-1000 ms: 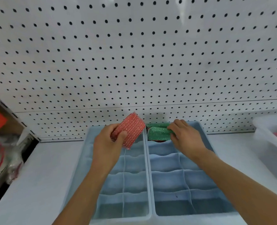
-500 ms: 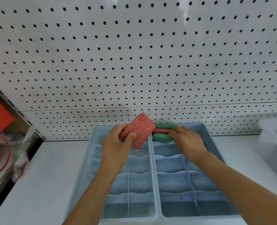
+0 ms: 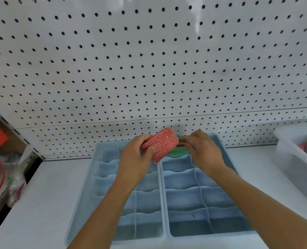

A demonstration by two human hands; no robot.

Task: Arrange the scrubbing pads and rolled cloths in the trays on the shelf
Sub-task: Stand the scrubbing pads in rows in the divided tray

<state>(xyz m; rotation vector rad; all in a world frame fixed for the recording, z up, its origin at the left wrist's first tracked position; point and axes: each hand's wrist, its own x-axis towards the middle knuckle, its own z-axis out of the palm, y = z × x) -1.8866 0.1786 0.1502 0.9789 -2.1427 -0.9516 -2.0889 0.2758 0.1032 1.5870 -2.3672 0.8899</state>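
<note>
Two light-blue divided trays stand side by side on the white shelf, the left tray (image 3: pixel 102 169) and the right tray (image 3: pixel 221 151). My left hand (image 3: pixel 134 162) grips a red glittery scrubbing pad (image 3: pixel 159 146) above the inner back corner of the left tray. A green scrubbing pad (image 3: pixel 177 152) lies in the back-left compartment of the right tray, with a bit of red pad behind it. My right hand (image 3: pixel 204 151) has its curled fingers on those pads; the fingertips are partly hidden by the red pad.
A white pegboard wall (image 3: pixel 149 69) rises right behind the trays. A translucent bin (image 3: pixel 291 159) at the right holds more green and red pads. Red cords and a plastic bag (image 3: pixel 14 187) lie beyond the shelf's left edge.
My left hand has carried the red pad rightward, so it now overlaps the green pads. My right hand has pushed the green pad down into its compartment.
</note>
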